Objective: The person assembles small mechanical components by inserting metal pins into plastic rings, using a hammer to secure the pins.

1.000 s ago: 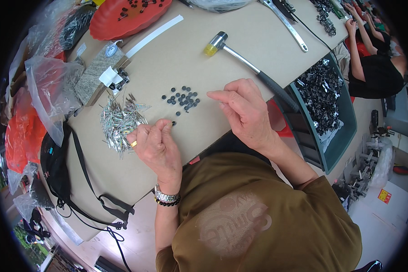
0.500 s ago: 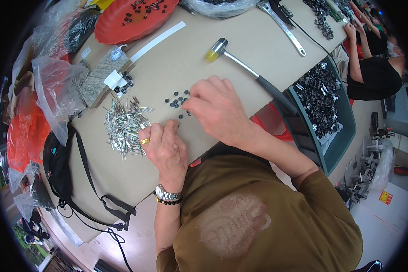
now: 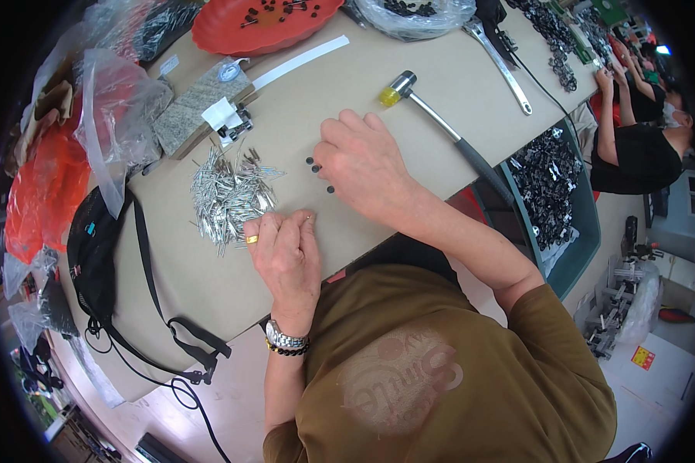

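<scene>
Beside a loose pile of thin silver metal pins [image 3: 235, 199], my left hand [image 3: 287, 251] is closed in a pinch. A tiny bright tip, seemingly of one pin, shows between its thumb and forefinger. My right hand [image 3: 367, 158] reaches over the small round black caps [image 3: 315, 168] on the table, its fingers curled and closed. It hides most of the caps; only a few show beside the fingers. Whatever the right fingertips hold is hidden beneath the hand.
A mallet [image 3: 432, 113], an adjustable wrench [image 3: 502, 69], and a red bowl [image 3: 264, 38] with capped pins lie farther off. A stone block [image 3: 201, 112] and black bag [image 3: 100, 251] are left. At right stands a green crate [image 3: 575, 262] of black parts, with a co-worker [image 3: 633, 147] beyond.
My right hand has come over the black caps and now covers most of them. The left hand stays pinched near the pins. The whole view has shifted slightly.
</scene>
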`<state>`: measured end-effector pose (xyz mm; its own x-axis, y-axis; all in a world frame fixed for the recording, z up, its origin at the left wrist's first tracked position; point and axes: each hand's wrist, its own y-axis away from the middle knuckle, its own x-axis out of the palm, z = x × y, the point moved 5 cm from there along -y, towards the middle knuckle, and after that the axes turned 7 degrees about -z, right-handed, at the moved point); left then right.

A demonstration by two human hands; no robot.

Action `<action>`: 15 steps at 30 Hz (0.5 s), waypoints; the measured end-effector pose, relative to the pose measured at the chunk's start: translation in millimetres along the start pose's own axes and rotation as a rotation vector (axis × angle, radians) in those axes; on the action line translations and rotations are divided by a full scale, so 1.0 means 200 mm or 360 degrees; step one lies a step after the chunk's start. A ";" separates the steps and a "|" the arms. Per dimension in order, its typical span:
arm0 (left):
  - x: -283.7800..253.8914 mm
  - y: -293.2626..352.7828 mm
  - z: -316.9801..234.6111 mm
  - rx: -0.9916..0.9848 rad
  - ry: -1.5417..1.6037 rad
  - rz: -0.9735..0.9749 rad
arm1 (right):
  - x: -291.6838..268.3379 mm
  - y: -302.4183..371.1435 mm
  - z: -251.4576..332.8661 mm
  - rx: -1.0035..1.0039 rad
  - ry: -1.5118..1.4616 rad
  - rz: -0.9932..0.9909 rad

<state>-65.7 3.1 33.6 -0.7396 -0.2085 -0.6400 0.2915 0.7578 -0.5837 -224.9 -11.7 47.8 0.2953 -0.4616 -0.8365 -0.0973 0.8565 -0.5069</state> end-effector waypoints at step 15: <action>0.02 0.00 0.07 -0.0269 0.0306 -0.0014 | -0.06 0.08 0.14 -0.0103 -0.0735 0.0120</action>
<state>-59.4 -6.1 24.1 -0.8481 -0.1067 -0.5191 0.1909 0.8523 -0.4870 -202.5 13.4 55.2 0.6757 -0.2349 -0.6987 -0.1894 0.8607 -0.4726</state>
